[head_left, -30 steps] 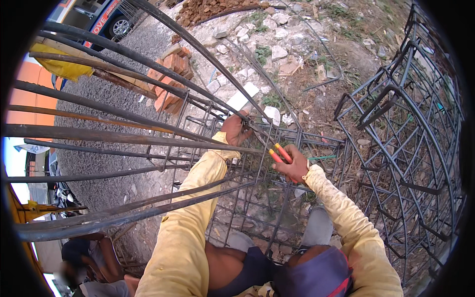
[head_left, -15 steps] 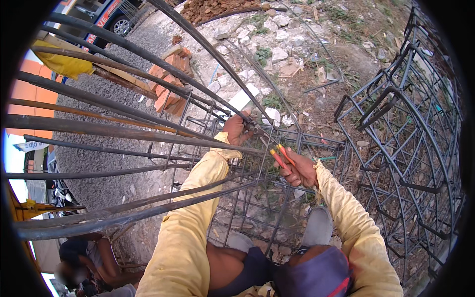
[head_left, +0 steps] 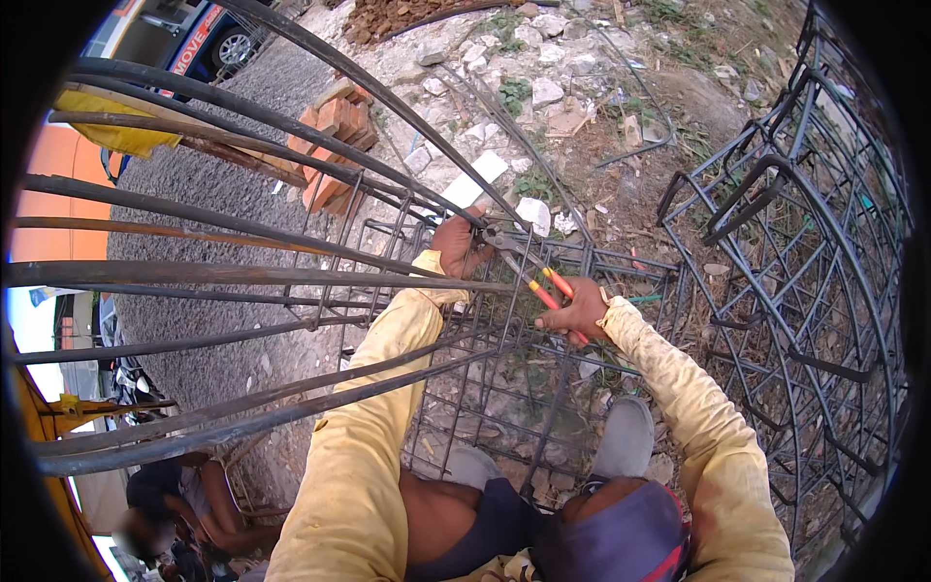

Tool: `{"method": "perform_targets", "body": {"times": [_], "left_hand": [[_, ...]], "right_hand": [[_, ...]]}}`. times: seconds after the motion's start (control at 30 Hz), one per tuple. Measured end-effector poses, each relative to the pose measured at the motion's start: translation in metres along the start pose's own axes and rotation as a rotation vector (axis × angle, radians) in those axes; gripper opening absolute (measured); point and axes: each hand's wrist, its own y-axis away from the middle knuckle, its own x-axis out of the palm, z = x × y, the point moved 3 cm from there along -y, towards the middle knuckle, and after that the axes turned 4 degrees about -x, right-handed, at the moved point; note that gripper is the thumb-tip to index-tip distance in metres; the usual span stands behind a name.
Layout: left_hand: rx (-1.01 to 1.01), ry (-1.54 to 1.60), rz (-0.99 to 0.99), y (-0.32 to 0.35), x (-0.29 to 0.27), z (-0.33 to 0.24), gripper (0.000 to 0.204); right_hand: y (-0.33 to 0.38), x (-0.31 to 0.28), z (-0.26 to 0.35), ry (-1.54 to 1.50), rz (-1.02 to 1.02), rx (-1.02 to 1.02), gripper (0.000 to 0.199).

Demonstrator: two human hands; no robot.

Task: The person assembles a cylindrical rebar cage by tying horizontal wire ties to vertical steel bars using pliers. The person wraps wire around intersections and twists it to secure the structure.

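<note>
My right hand is closed round the red and yellow handles of a pair of pincers. Their metal jaws reach up and left to a crossing of dark steel bars, beside my left hand. My left hand is closed, its fingers curled in among the bars; what they hold is hidden. Both hands are at the far part of a rebar cage that lies between my feet. Several long steel bars run from this crossing out to the left, passing over my left forearm.
A second rebar cage with bent bar ends stands at the right. Broken bricks, white stones and a white slab lie beyond. A grey gravel heap is at the left. Another person sits at the lower left.
My right hand has moved slightly away from me with the pincers, and its back has turned more upward. My left hand stays at the same crossing. The view has shifted a little.
</note>
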Motion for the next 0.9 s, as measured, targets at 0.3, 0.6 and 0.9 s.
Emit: {"method": "perform_targets", "body": {"times": [0.3, 0.6, 0.9], "left_hand": [[-0.024, -0.041, -0.021, 0.000, -0.004, -0.001, 0.019], [-0.009, -0.043, -0.076, -0.002, -0.009, 0.002, 0.017], [-0.016, -0.019, -0.036, -0.002, -0.006, 0.001, 0.017]], "right_hand": [[-0.001, 0.001, -0.015, -0.294, 0.068, -0.050, 0.032], [0.013, 0.021, -0.014, 0.575, -0.543, -0.262, 0.055], [0.000, -0.004, -0.026, -0.541, 0.155, 0.111, 0.072]]}}
